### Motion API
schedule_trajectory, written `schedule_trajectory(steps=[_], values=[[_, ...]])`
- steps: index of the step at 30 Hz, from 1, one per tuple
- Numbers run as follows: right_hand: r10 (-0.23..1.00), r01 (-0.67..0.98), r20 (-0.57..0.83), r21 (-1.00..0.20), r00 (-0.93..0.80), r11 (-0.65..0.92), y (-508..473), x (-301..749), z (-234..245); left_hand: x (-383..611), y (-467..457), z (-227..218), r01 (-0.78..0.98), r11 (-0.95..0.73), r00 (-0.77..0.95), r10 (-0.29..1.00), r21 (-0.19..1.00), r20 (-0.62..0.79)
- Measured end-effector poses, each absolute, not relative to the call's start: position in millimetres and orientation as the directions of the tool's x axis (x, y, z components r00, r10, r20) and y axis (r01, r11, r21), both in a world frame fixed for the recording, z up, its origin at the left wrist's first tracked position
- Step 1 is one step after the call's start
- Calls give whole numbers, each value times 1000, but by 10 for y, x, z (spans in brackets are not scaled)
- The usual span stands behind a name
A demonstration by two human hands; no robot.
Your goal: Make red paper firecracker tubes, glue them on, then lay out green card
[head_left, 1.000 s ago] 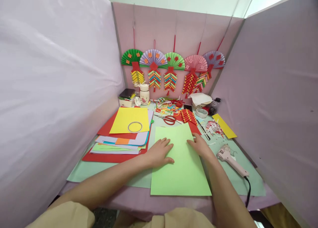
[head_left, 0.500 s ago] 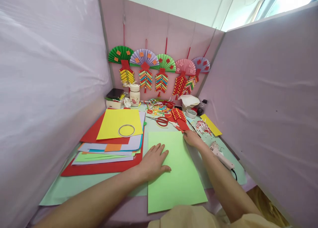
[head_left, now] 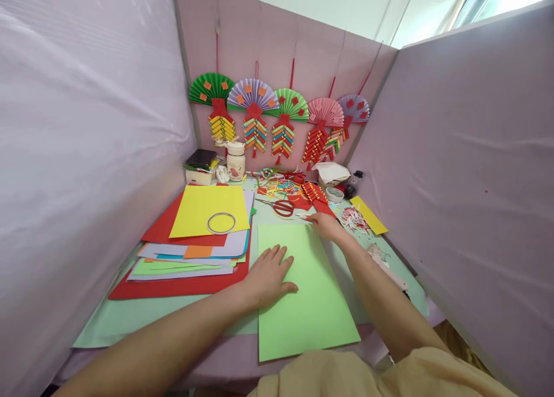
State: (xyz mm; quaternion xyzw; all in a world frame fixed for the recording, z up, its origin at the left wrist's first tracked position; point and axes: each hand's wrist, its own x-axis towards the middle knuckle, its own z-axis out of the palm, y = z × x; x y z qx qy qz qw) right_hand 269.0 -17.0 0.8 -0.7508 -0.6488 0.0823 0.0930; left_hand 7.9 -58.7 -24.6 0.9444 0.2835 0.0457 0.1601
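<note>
A large light green paper sheet [head_left: 303,304] lies in front of me. My left hand [head_left: 272,276] rests flat on its left half, fingers stretched and thumb apart. Just past the sheet's top right corner, my right hand [head_left: 328,226] has its fingers closed round a slim red tool with a pale tip [head_left: 303,216]; its kind is mostly covered by the fingers. Red-handled scissors [head_left: 283,208] lie beyond, left of that tool. Behind the right hand is a red paper strip with yellow-tipped red rolls [head_left: 315,194].
Left stands a stack of coloured paper, with a yellow sheet [head_left: 199,206] on top and a roll of tape [head_left: 221,223] on it. A glue gun [head_left: 385,267] lies right of my forearm. Paper scraps [head_left: 281,186], a bottle [head_left: 236,163] and a bowl [head_left: 331,175] sit at the back.
My right hand has moved from the sheet's top right corner up and slightly left, onto the slim red tool. My left hand stays flat on the sheet.
</note>
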Motion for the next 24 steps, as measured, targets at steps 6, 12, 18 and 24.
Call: schedule_trajectory(steps=[6,12,18,24], values=[[994,981,-35,-162,101,-106,225,2590,-83,76,-594,-233,523,-784,833,553,334,-9],[999,986,44,-166,24,-16,249,2360,34,72,-595,-245,522,-788,835,550,327,-7],[924,895,26,-238,-382,377,257,1993,-46,77,-597,-261,524,-790,833,554,318,2],[961,949,1,-156,-277,274,706,2055,-183,84,-595,-260,533,-792,832,554,296,-15]])
